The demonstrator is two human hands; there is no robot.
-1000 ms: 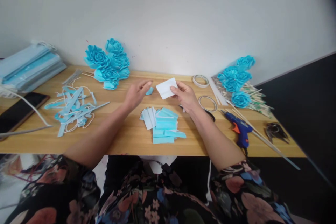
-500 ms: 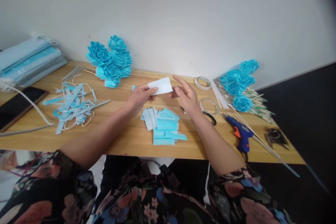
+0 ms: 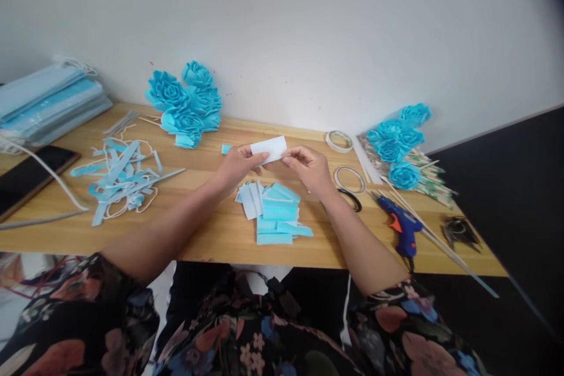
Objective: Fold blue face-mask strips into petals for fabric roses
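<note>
A small white rectangle of mask fabric point(image 3: 269, 147) is held up above the middle of the table. My left hand point(image 3: 240, 164) pinches its left end, thumb on top. At the lower right corner, the thumb and fingers of my right hand point(image 3: 308, 165) are closed on the same piece. Below both hands lies a loose pile of cut blue and white mask pieces point(image 3: 277, 211). Another small blue piece point(image 3: 226, 148) shows just behind my left hand.
Blue fabric roses point(image 3: 185, 103) stand at the back left, more roses point(image 3: 399, 141) at the right. Cut strips and ear loops point(image 3: 121, 179), a mask stack point(image 3: 53, 94) and a phone point(image 3: 35, 176) occupy the left. Tape rolls point(image 3: 339, 141) and a glue gun point(image 3: 400, 223) lie right.
My right hand has closed its spread fingers and moved in to pinch the right corner of the white piece. The piece has dropped slightly.
</note>
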